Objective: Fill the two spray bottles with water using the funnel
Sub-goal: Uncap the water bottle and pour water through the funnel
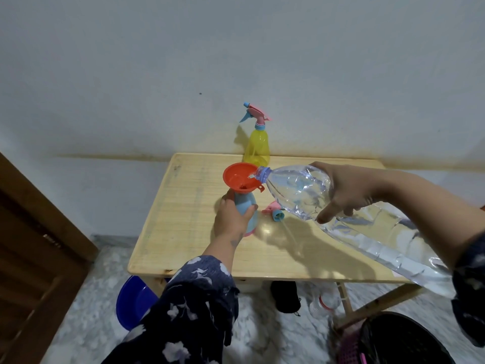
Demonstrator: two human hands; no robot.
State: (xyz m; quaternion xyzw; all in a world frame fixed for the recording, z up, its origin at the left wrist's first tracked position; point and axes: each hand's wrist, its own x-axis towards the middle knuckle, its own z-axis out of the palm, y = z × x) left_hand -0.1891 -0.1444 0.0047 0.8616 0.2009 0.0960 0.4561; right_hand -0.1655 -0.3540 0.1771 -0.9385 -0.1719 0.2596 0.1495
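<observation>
Two spray bottles are on the wooden surface [262,258], and I am filling the first one now. My left hand [231,219] has its fingers wrapped round the blue spray bottle [245,203], which stands upright near the middle of the surface, a bit toward the left edge. The orange funnel [241,179] sits in its neck. My right hand [349,190] holds the big clear water bottle [341,222] tipped over, fingers curled on its wide part, one finger pointing down. Its open mouth is right at the funnel's rim, and I think a little water is just going in.

The yellow spray bottle [257,148] stands at the far edge by the wall, with its pink and blue top on. Another spray top [274,210] lies on the surface just right of the blue bottle, partly hidden under the water bottle.

Next I need to keep the pour slow and the funnel steady, so it does not spill over. I cannot see how full the blue bottle is.

The near half of the surface has lots of room. The blue bottle is not far from the left edge, so I should not push it that way. The big bottle is long and hangs past the near right corner.
</observation>
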